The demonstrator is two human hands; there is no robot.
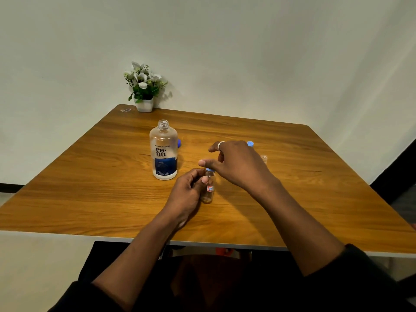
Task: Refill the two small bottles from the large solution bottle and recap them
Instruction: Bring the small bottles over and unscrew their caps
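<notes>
The large clear solution bottle [163, 152] with a blue label stands uncapped on the wooden table [90, 176]. Its dark blue cap [179, 143] lies just behind it to the right. My left hand [188, 194] grips a small clear bottle [209, 188] standing on the table. My right hand [234, 163] sits over that bottle's top, fingers on its light blue cap [209, 169]. A second small bottle [263, 158] stands open behind my right hand, mostly hidden. Another light blue cap [250, 143] shows beyond my knuckles.
A white pot of artificial flowers [144, 91] stands at the table's far left corner against the wall. The table's near edge runs just above my lap.
</notes>
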